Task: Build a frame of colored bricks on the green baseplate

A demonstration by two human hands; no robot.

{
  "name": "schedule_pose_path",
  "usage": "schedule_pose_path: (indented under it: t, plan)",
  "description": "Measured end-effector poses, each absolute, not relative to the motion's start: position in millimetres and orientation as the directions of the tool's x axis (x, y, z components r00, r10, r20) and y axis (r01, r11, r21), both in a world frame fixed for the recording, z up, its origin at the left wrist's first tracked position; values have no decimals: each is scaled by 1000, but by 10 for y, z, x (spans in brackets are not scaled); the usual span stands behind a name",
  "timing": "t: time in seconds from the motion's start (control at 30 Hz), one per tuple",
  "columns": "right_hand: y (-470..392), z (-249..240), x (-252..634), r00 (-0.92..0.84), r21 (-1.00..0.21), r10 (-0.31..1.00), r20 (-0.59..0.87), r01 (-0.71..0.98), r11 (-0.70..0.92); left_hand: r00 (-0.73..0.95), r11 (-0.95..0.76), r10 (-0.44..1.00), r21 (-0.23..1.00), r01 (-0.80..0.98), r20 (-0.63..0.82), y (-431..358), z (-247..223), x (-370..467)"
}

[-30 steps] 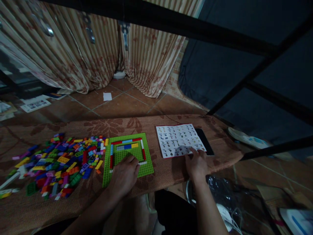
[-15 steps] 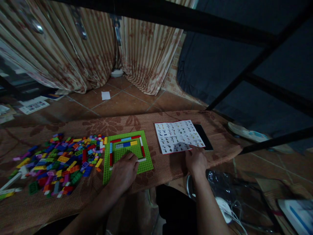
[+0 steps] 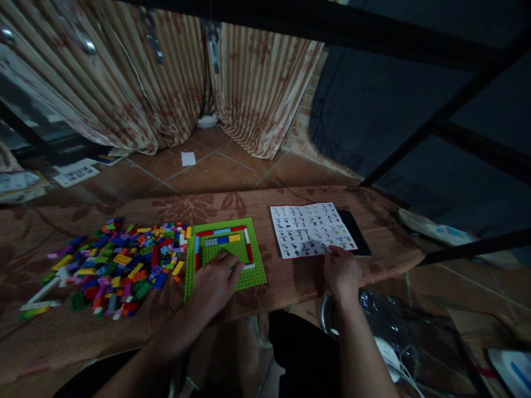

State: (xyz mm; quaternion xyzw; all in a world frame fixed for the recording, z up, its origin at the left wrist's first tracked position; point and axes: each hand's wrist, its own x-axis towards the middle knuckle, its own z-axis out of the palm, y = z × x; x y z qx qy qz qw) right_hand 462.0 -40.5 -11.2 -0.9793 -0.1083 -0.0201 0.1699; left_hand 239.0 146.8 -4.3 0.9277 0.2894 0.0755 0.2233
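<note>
My left hand is over the lower part of a green studded baseplate, fingers bent and drawn together. A small bluish bit shows by its fingertips; what they hold is mostly hidden. Red, white and light-blue toy bricks form an outline on the plate, with a white brick just right of the fingers. Inside the outline lies a row of grey, blue and yellow bricks. My right hand rests at the lower edge of a printed picture sheet, its index finger stretched onto the paper.
A large heap of loose bricks lies left of the baseplate on the cloth-covered bench. Under the sheet's right side lies a dark flat device. Dark metal bars cross the right side. Papers lie on the tiled floor.
The whole view has shifted, so the bench and its contents appear slightly further right. My left fingertips have slid a little leftward along the plate from the white brick. My right hand stays at the sheet.
</note>
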Motion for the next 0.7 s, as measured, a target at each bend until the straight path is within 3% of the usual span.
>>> schedule_pose_path:
  t: [0.2, 0.33, 0.43, 0.53, 0.7]
  plan:
    - [-396, -167, 4595, 949, -350, 292, 121, 316, -882, 644, -577, 736, 691, 436, 208, 1599, 173, 2247]
    - [-306, -228, 4559, 917, -304, 382, 116, 399, -865, 634, -558, 725, 770, 310, 270, 1448, 128, 2234]
    - [-171, -264, 4499, 885, -297, 455, 94, 461, -836, 740, -616, 608, 759, 210, 288, 1243, 6, 2286]
    - [-30, -288, 4417, 840, -305, 537, 79, 533, -789, 831, -733, 469, 656, 178, 299, 1102, -93, 2329]
    - [154, -278, 4288, 776, -323, 626, 76, 613, -721, 873, -800, 394, 574, 173, 286, 1106, -146, 2304]
